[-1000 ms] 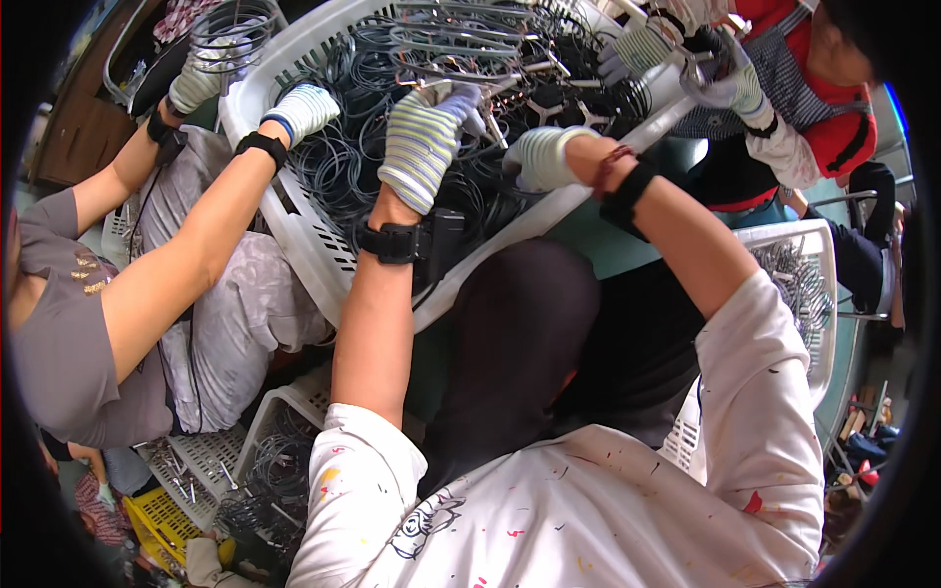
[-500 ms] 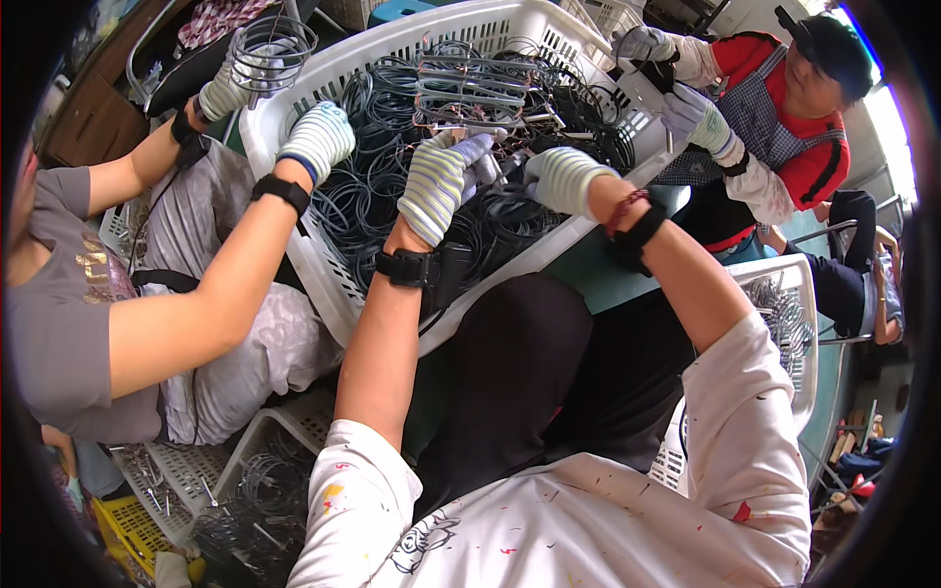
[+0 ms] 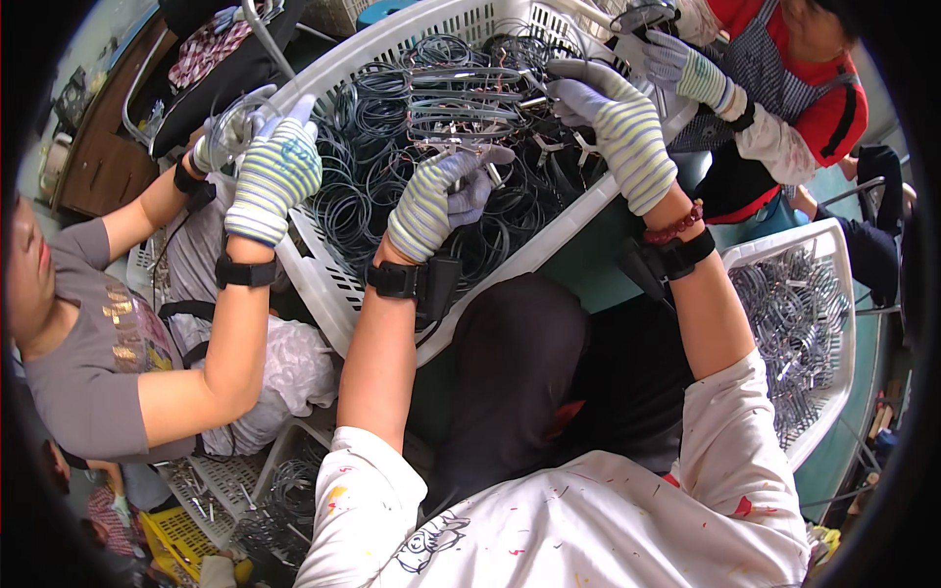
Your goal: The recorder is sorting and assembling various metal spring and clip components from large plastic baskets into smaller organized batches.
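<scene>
We see a stack of metal hoops (image 3: 461, 108) lying on top of the dark coils (image 3: 372, 186) that fill a big white basket (image 3: 323, 284), roughly in the basket's middle. Our left hand (image 3: 436, 201), in a striped glove, is curled at the near edge of that stack, its fingertips (image 3: 485, 157) pinched on the lowest hoop. Our right hand (image 3: 613, 122), gloved the same way, reaches in from the right with its fingers bent over the stack's far right end; we cannot tell whether it is truly gripping a hoop or only resting on it. Both wrists carry black bands, and the right one also has a red bead bracelet (image 3: 676, 225).

Around the stack the basket is packed with loops of dark wire and a few small metal clips (image 3: 544, 147). At the basket's left rim a co-worker's gloved hand (image 3: 274, 176) rests on the edge, and that person's other hand (image 3: 221, 142) holds a pale ring (image 3: 240, 118) just beyond it. At the upper right another person in a red top and apron (image 3: 784, 78) works with gloved hands (image 3: 681, 69) at the basket's far corner.

To our right stands a second white basket (image 3: 833, 245) holding silvery hoops (image 3: 794, 323). At the lower left, smaller crates (image 3: 225, 480) hold more dark coils, with a yellow crate (image 3: 172, 544) beside them
</scene>
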